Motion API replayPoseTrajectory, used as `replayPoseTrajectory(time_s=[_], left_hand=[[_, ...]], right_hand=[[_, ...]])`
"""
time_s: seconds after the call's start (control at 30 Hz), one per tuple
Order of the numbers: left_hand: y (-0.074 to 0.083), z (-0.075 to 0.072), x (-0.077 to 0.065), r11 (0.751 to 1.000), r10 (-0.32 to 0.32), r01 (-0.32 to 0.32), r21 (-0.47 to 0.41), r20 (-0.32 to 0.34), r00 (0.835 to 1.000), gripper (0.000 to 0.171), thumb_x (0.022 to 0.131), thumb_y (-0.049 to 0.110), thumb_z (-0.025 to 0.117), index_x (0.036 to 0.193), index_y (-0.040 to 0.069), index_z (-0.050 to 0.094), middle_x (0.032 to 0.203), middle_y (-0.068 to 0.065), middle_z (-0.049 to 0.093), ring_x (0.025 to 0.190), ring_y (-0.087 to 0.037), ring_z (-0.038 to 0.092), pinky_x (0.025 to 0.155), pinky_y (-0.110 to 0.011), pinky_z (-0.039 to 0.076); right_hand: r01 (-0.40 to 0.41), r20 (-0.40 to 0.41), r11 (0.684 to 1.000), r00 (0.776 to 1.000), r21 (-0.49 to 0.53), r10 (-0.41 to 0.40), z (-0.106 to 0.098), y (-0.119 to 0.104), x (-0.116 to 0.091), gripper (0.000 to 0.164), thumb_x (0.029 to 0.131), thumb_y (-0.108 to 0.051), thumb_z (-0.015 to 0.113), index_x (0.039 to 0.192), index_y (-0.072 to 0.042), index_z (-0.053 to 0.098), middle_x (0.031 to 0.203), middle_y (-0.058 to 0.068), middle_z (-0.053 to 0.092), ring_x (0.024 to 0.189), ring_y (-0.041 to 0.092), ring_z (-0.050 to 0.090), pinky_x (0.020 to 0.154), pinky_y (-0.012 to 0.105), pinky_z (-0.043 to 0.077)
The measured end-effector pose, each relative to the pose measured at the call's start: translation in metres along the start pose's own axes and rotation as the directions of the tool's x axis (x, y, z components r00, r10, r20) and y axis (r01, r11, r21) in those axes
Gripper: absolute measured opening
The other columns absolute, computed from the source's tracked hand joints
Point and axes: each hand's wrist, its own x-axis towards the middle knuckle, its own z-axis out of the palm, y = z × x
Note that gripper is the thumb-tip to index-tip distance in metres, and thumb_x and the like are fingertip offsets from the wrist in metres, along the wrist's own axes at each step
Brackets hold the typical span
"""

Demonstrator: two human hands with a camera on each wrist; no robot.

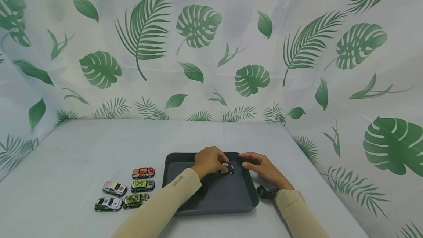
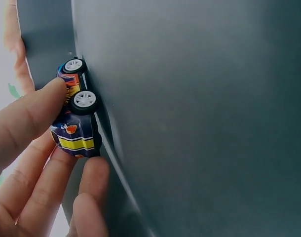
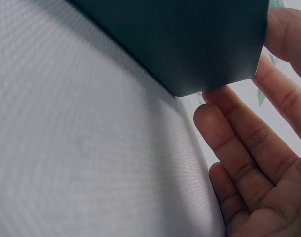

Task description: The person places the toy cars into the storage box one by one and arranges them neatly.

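My left hand (image 1: 209,161) reaches into the dark grey tray (image 1: 228,195) and pinches a small toy car (image 1: 231,168) between thumb and fingers. In the left wrist view the toy car (image 2: 80,132) is dark blue with a yellow stripe, orange flame marks and white wheels. It is close against the tray's side wall, its wheels facing the tray floor side. My right hand (image 1: 266,170) is at the tray's far right corner, fingers extended and loosely bent. In the right wrist view its fingertips are right at the outer wall of the tray (image 3: 190,44).
Several toy cars stand on the white table left of the tray: a red one (image 1: 143,173), a lime-green and blue one (image 1: 143,185), a camouflage one (image 1: 136,200), a white one (image 1: 114,188) and a white-green one (image 1: 108,204). A leaf-print curtain (image 1: 205,61) surrounds the table.
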Motion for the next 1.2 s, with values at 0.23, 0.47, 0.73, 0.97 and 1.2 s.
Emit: replayPoseTrajectory(time_s=[0.23,0.47,0.73,0.97,1.2], left_hand=[[0.0,-0.004,-0.002,1.0,-0.011,0.011,-0.017,0.028,1.0,0.03,0.076,0.022,0.101,0.103,0.023,0.087,0.101,0.005,0.082,0.093,-0.021,0.074,0.081,-0.047,0.052],[-0.001,-0.012,-0.003,0.999,-0.016,0.017,-0.04,0.04,0.999,0.031,0.078,0.02,0.099,0.106,0.023,0.087,0.104,0.005,0.083,0.097,-0.02,0.074,0.082,-0.043,0.054],[-0.001,-0.026,-0.009,0.998,-0.007,0.013,-0.066,0.094,0.996,0.029,0.082,0.02,0.096,0.109,0.022,0.086,0.106,0.007,0.081,0.1,-0.019,0.073,0.082,-0.041,0.056],[0.0,-0.04,-0.016,0.989,0.048,-0.026,-0.148,0.147,0.988,0.03,0.085,0.017,0.093,0.114,0.016,0.085,0.109,0.001,0.081,0.105,-0.021,0.074,0.095,-0.048,0.057],[-0.003,-0.056,-0.018,0.96,0.151,-0.089,-0.264,0.222,0.963,0.033,0.091,0.013,0.088,0.122,0.006,0.081,0.117,-0.01,0.08,0.109,-0.022,0.074,0.099,-0.043,0.058]], right_hand=[[0.0,0.0,1.0,1.0,-0.001,0.0,0.001,0.0,0.0,0.044,0.106,-0.016,0.07,0.144,0.005,0.064,0.144,0.025,0.065,0.13,0.038,0.065,0.11,0.048,0.047],[-0.011,-0.005,1.0,1.0,0.008,0.011,0.001,-0.001,-0.001,0.045,0.106,-0.017,0.071,0.145,0.004,0.064,0.145,0.024,0.065,0.132,0.038,0.064,0.114,0.057,0.045],[-0.029,-0.011,1.0,1.0,0.004,0.029,0.002,-0.002,0.0,0.044,0.106,-0.016,0.071,0.145,0.004,0.064,0.144,0.024,0.066,0.131,0.037,0.064,0.114,0.058,0.045],[-0.036,-0.014,0.999,0.999,0.0,0.036,0.002,-0.002,0.001,0.044,0.107,-0.017,0.07,0.145,0.004,0.064,0.145,0.024,0.065,0.131,0.038,0.064,0.115,0.062,0.045],[-0.032,-0.02,0.999,0.999,-0.005,0.032,0.002,-0.001,0.001,0.044,0.106,-0.017,0.07,0.145,0.004,0.064,0.145,0.025,0.065,0.131,0.039,0.064,0.114,0.062,0.046]])
